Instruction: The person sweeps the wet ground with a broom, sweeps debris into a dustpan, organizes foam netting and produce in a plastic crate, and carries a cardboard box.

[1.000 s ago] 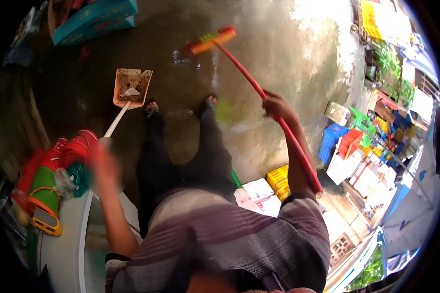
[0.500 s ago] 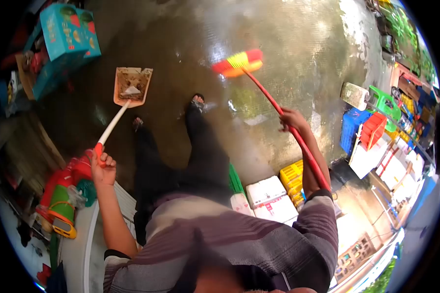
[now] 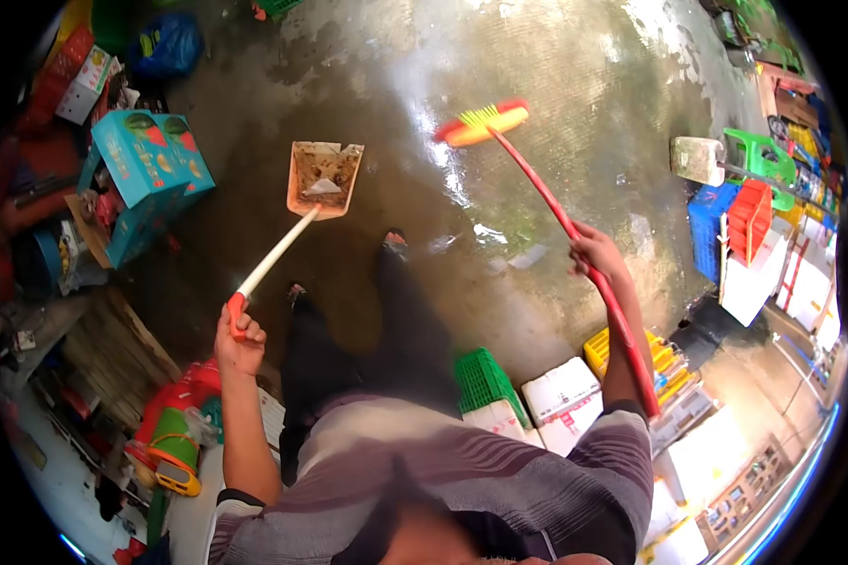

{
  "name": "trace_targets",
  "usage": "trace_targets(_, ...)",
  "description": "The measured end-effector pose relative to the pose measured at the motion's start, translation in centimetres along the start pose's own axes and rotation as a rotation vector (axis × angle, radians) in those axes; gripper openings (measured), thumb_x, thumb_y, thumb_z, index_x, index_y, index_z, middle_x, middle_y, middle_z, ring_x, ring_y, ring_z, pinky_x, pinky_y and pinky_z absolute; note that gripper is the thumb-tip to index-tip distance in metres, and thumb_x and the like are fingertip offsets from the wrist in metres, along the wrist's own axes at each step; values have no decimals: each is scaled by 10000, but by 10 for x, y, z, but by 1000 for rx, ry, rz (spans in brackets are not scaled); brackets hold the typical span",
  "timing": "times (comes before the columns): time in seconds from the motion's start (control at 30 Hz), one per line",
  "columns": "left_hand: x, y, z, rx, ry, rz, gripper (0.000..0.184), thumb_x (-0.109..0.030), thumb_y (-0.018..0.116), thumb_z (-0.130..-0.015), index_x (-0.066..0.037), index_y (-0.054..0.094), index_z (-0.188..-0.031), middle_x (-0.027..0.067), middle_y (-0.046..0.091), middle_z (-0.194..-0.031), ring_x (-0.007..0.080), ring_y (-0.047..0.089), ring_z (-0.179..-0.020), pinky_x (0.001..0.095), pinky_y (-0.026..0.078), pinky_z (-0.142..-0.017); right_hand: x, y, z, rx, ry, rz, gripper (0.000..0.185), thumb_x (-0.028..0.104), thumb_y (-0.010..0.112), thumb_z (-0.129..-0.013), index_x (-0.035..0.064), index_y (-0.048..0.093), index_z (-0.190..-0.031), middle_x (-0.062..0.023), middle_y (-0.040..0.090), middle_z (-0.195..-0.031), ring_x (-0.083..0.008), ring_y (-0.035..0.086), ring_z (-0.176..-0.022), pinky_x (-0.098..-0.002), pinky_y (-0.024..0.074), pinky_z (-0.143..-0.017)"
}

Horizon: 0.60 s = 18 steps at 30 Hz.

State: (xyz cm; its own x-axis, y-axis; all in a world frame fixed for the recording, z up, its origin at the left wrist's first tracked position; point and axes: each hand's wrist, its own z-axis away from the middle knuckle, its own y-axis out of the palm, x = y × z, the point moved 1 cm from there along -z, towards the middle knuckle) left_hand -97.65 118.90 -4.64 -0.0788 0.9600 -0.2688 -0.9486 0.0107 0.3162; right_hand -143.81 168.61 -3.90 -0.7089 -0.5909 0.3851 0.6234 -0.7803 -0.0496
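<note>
My left hand (image 3: pixel 241 341) is closed round the red grip of a long-handled dustpan (image 3: pixel 298 198). The pan is orange, with brown dirt and a pale scrap inside, and it hangs in front of my feet on a white handle. In my right hand (image 3: pixel 597 252) is the red pole of a broom (image 3: pixel 485 122), its lower end lying along my forearm. The broom head is red and yellow with bright yellow bristles, held out ahead and to the right of the dustpan. Whether the head touches the floor I cannot tell.
Wet concrete floor (image 3: pixel 386 85) stretches ahead, shiny in patches. On the left stand a teal carton (image 3: pixel 146 155) and a blue plastic bag (image 3: pixel 167 45). To the right are a green stool (image 3: pixel 758 155), a red crate (image 3: pixel 749 221) and a blue crate (image 3: pixel 711 231). White boxes (image 3: pixel 561 391) and a green crate (image 3: pixel 485 377) sit beside me.
The view has shifted, bringing more of the left-hand clutter into sight. Dustpan and broom both appear further right in the picture. Both hands keep their holds.
</note>
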Motion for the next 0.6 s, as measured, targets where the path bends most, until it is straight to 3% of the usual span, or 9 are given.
trace_targets(0.13,3,12,-6,38,-69,-86,414,-387,435,-994,-33,558,-1170,-35,438,-644,118,402,-533,281,349,-520,20,86,-104,43,-229,-78,572,34,474,-850,29,394,-1417,32,427,-579,-71,399,-396,-251,429,-412)
trace_targets(0.2,-5,13,-10,113,-110,-131,421,-385,425,-998,-33,554,-1187,-36,437,-644,117,402,-535,282,352,-522,25,120,-142,67,-212,-111,523,62,512,-838,49,479,-1360,22,473,-627,-73,431,-429,-281,520,-507)
trace_targets(0.27,-3,22,-4,16,-84,-196,429,-381,420,-1002,-28,545,-1210,-34,438,-648,116,398,-536,281,349,-519,11,127,-142,129,-150,-142,518,71,522,-828,43,492,-1344,12,486,-635,-76,433,-423,-305,540,-533)
trace_targets(0.43,4,35,-18,52,-128,-306,390,-372,452,-994,-42,545,-1178,-27,440,-660,116,408,-553,270,355,-523,-99,38,-76,-34,-28,102,546,75,526,-823,51,468,-1365,2,471,-631,-88,447,-419,-323,554,-538)
trace_targets(0.6,10,44,-31,29,-179,-417,361,-388,447,-994,-75,546,-1141,-28,453,-674,122,428,-561,286,375,-534,-167,-44,1,-303,175,-117,612,42,532,-811,110,431,-1410,-7,480,-641,-106,452,-405,-346,571,-532)
